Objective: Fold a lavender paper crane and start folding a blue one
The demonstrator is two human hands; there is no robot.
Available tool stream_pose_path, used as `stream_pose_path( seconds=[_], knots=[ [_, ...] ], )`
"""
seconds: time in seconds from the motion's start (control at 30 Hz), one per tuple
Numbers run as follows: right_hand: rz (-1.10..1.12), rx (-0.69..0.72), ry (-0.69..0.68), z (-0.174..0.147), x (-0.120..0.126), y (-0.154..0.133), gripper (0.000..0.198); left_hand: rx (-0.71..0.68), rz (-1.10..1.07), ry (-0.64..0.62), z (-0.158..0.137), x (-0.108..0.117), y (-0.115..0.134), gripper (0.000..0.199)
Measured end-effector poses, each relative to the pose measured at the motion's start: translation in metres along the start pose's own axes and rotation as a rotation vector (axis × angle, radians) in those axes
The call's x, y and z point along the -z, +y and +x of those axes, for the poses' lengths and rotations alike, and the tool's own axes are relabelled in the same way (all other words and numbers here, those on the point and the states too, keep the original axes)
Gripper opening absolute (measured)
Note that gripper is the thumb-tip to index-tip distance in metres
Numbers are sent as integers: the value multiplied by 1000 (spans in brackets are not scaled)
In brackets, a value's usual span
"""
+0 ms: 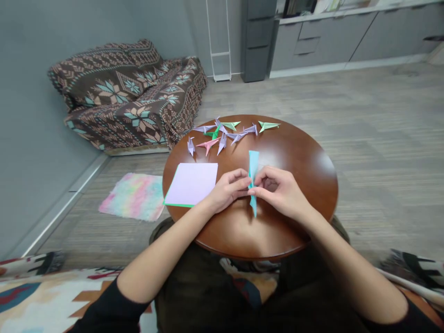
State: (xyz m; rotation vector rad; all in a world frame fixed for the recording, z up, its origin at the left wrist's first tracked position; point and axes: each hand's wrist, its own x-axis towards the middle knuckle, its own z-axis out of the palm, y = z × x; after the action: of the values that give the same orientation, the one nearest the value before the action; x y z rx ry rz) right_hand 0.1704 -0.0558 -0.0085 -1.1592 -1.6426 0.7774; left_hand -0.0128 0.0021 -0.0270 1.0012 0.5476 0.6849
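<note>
A: ok, I'm in the room watching this, what's up with that light blue paper (254,162)?

B: It's a narrow folded strip, running near to far, right between both hands over the table (305,171). Can't tell if its near tip touches the wood, tbh.

A: And the grip?

B: Left hand (231,189) has its fingers pinched on the left side; right hand (280,189) has thumb and fingers closed on the right side. Looks to me like a crease is being worked in.

A: So the next move calls for what, imo?

B: Lined-up layers and a light, even press. Thin paper could buckle.

A: Other stuff?

B: Square sheets (194,181) just left of the left hand, folded paper figures (208,144) bunched on the far side.
</note>
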Motion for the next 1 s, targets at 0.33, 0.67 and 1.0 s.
stream_pose_path(
  seconds=[0.33,0.67,1.0],
  knots=[
    [189,-211,240,-13,22,27,28,-21,-124,228,7,7,-3,35],
    [262,-354,312,-17,30,46,29,3,121,222,9,19,-8,49],
    [395,-354,341,-14,34,59,29,-76,162,246,8,17,0,36]
  ],
)
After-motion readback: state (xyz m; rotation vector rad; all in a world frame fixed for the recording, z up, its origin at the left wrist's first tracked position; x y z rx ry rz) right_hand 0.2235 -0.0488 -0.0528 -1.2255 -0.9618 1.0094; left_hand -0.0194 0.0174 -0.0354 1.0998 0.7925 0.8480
